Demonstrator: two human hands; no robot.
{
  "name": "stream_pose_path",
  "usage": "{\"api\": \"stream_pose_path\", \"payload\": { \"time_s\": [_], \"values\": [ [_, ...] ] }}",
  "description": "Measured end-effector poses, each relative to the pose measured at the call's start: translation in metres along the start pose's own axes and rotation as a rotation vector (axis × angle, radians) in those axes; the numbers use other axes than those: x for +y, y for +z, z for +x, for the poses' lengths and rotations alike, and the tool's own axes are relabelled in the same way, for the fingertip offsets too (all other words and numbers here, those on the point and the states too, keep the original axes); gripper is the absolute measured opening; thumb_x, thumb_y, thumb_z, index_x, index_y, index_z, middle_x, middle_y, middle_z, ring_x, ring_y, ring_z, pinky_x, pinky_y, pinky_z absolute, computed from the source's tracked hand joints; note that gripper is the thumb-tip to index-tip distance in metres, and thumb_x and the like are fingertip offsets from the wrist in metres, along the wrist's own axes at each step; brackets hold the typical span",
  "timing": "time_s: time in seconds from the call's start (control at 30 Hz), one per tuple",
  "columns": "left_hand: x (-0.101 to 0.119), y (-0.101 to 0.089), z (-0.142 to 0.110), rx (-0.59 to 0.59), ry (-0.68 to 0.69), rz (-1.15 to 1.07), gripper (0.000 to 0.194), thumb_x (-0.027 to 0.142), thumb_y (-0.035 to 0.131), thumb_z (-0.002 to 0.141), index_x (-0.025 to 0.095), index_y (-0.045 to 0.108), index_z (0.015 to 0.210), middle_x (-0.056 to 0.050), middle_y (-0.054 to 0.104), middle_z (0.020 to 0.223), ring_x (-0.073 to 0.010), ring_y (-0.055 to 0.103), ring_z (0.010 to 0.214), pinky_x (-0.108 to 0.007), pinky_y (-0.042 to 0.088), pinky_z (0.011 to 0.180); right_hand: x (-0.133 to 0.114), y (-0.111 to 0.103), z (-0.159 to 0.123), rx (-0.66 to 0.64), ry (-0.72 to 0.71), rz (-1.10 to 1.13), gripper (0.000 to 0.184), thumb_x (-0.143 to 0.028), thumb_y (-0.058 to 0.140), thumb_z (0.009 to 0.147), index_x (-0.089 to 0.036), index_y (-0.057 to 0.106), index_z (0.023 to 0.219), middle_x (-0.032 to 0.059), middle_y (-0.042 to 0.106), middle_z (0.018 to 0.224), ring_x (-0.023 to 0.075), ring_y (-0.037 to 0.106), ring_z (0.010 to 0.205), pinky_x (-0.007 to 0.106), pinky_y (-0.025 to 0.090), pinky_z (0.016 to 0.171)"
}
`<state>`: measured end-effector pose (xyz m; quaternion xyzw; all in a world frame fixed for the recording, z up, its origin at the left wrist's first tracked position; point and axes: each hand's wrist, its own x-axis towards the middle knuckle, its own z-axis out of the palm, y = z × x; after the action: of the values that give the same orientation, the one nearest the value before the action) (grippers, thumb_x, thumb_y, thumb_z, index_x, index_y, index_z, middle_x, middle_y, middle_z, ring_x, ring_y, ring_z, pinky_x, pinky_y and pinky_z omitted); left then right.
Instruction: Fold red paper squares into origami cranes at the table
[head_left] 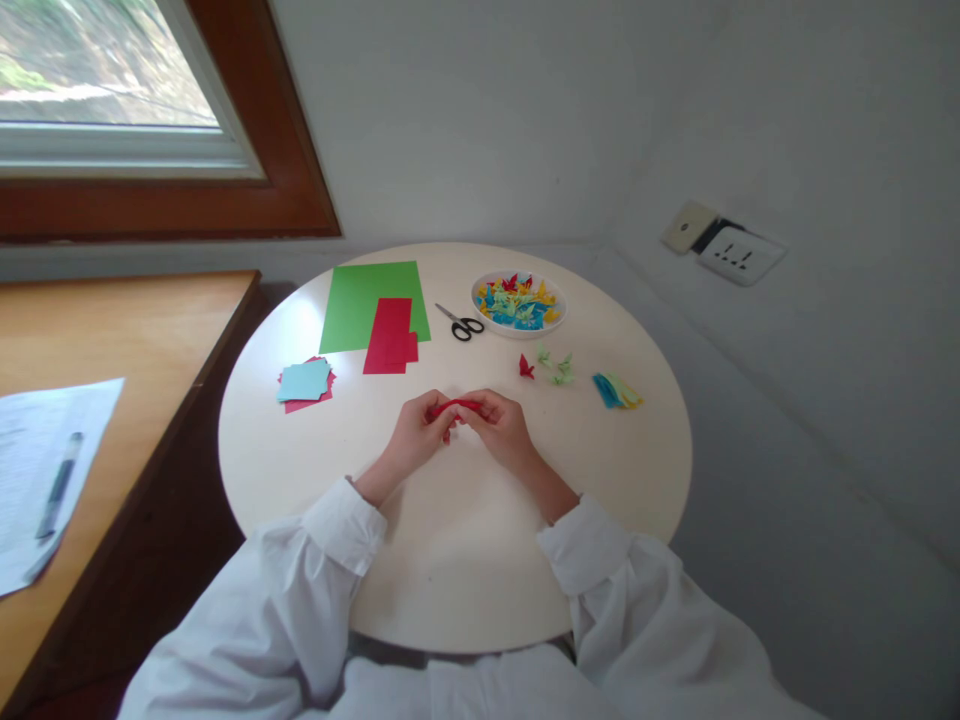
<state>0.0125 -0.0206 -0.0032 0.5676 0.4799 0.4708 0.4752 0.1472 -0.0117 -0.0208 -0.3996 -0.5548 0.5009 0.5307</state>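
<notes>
A small folded piece of red paper (456, 405) is pinched between both hands over the middle of the round white table (450, 560). My left hand (418, 433) grips its left end with closed fingers. My right hand (501, 427) grips its right end the same way. Both wrists rest on the tabletop. Beyond the hands lie a small red folded figure (526, 368) and two pale green ones (559, 369).
A green sheet (360, 300) and red sheets (390, 335) lie at the back left, with black scissors (462, 322) and a white plate of coloured folded figures (517, 303) beside them. Small paper squares (305, 382) sit left, a blue-yellow stack (616, 391) right. A wooden desk (112, 330) holds paper and a pen.
</notes>
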Motion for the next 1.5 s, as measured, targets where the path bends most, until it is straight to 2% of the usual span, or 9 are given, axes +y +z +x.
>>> {"api": "stream_pose_path", "payload": {
  "time_s": [0.2, 0.33, 0.43, 0.63, 0.8, 1.0, 1.2, 1.33, 1.5],
  "values": [
    [0.0, -0.001, 0.002, -0.059, -0.106, -0.201, 0.031, 0.044, 0.064, 0.071, 0.015, 0.055, 0.073, 0.002, 0.055, 0.05, -0.0095, 0.053, 0.042, -0.022, 0.046, 0.042, 0.007, -0.003, 0.001, 0.056, -0.056, -0.034, 0.012, -0.029, 0.065, 0.069, -0.018, 0.063, 0.075, 0.0011, 0.065, 0.072, 0.0129, 0.061, 0.067, 0.025, 0.05, 0.063],
    [0.001, -0.004, 0.002, -0.096, -0.198, -0.391, 0.035, 0.042, 0.068, 0.068, 0.015, 0.054, 0.084, -0.001, 0.063, 0.06, -0.0121, 0.062, 0.053, -0.028, 0.054, 0.056, 0.005, -0.005, 0.0, 0.057, -0.148, -0.147, 0.008, -0.027, 0.062, 0.074, -0.02, 0.064, 0.076, 0.002, 0.064, 0.077, 0.0141, 0.06, 0.073, 0.026, 0.049, 0.065],
    [0.002, -0.005, 0.002, -0.093, -0.207, -0.446, 0.034, 0.037, 0.071, 0.066, 0.014, 0.055, 0.085, -0.003, 0.067, 0.066, -0.0127, 0.064, 0.058, -0.03, 0.055, 0.066, 0.001, -0.006, 0.0, 0.041, -0.236, -0.232, 0.006, -0.025, 0.06, 0.076, -0.022, 0.065, 0.077, 0.0023, 0.062, 0.079, 0.0142, 0.059, 0.077, 0.026, 0.048, 0.066],
    [0.002, -0.004, 0.003, -0.047, -0.134, -0.469, 0.026, 0.03, 0.074, 0.062, 0.013, 0.06, 0.077, -0.002, 0.067, 0.073, -0.0136, 0.065, 0.069, -0.034, 0.054, 0.077, 0.0, -0.007, 0.0, 0.09, -0.279, -0.308, 0.008, -0.023, 0.063, 0.074, -0.025, 0.069, 0.078, 0.0031, 0.058, 0.086, 0.0154, 0.056, 0.083, 0.027, 0.048, 0.064],
    [0.001, -0.003, 0.003, -0.009, -0.092, -0.439, 0.023, 0.028, 0.074, 0.062, 0.012, 0.063, 0.075, -0.003, 0.067, 0.074, -0.014, 0.065, 0.072, -0.036, 0.053, 0.08, 0.005, -0.007, 0.0, 0.043, -0.243, -0.218, 0.01, -0.023, 0.062, 0.076, -0.025, 0.068, 0.083, 0.0023, 0.058, 0.086, 0.014, 0.058, 0.08, 0.026, 0.049, 0.064],
    [-0.001, -0.003, 0.004, 0.025, -0.081, -0.396, 0.021, 0.028, 0.073, 0.063, 0.012, 0.064, 0.074, -0.003, 0.068, 0.072, -0.0147, 0.065, 0.069, -0.036, 0.054, 0.078, 0.005, -0.007, 0.0, 0.035, -0.255, -0.215, 0.009, -0.022, 0.062, 0.076, -0.024, 0.068, 0.082, 0.0025, 0.064, 0.083, 0.0149, 0.061, 0.08, 0.028, 0.05, 0.069],
    [-0.002, -0.004, 0.004, 0.006, -0.102, -0.384, 0.023, 0.028, 0.073, 0.064, 0.011, 0.065, 0.077, -0.004, 0.068, 0.073, -0.0148, 0.065, 0.067, -0.034, 0.054, 0.073, 0.003, -0.007, -0.002, 0.033, -0.252, -0.216, 0.01, -0.02, 0.063, 0.075, -0.022, 0.069, 0.083, 0.0037, 0.065, 0.086, 0.015, 0.062, 0.081, 0.027, 0.05, 0.07],
    [0.0, -0.003, 0.004, -0.015, -0.101, -0.389, 0.026, 0.026, 0.076, 0.059, 0.011, 0.066, 0.078, -0.004, 0.069, 0.077, -0.0144, 0.064, 0.069, -0.032, 0.053, 0.072, 0.006, -0.007, -0.001, 0.062, -0.25, -0.214, 0.007, -0.02, 0.063, 0.075, -0.022, 0.068, 0.079, 0.0029, 0.066, 0.082, 0.0145, 0.062, 0.077, 0.027, 0.05, 0.068],
    [0.003, 0.0, 0.003, 0.023, -0.105, -0.361, 0.028, 0.025, 0.079, 0.054, 0.012, 0.064, 0.074, -0.002, 0.069, 0.068, -0.0141, 0.064, 0.064, -0.031, 0.053, 0.071, 0.01, -0.008, 0.001, 0.07, -0.239, -0.2, 0.005, -0.022, 0.063, 0.074, -0.022, 0.067, 0.075, 0.0024, 0.064, 0.078, 0.0149, 0.06, 0.073, 0.026, 0.049, 0.064]
  ]
}}
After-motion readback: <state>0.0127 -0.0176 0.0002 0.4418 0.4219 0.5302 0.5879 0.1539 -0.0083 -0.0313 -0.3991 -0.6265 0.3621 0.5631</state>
